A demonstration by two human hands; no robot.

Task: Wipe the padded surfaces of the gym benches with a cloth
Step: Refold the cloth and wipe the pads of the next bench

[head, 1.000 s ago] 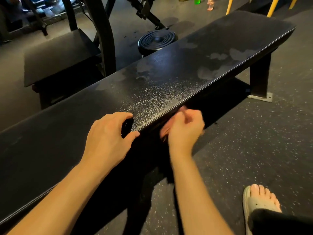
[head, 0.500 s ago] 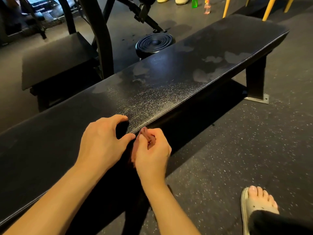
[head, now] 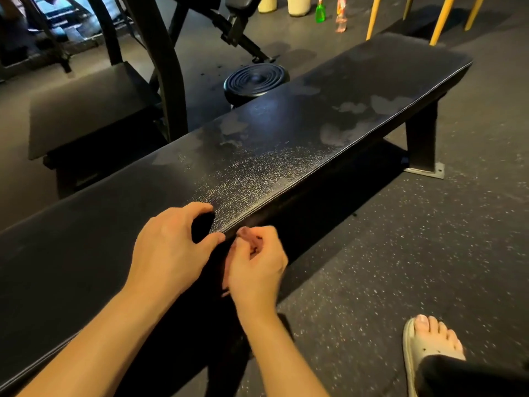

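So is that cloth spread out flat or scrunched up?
Scrunched up. The pinkish cloth is bunched inside the right hand at the front edge of the bench pad; only small folds show, none spread flat.

Nothing to read here, no word, brand or number anywhere. The black padded counter (head: 286,156) shows only pale scuffs and glare on its top, with no logo or tag along its stitched near edge. Past the counter's far end, the green bottle (head: 320,13) and the clear bottle (head: 340,22) beside it are too small and blurred for any print to be made out.
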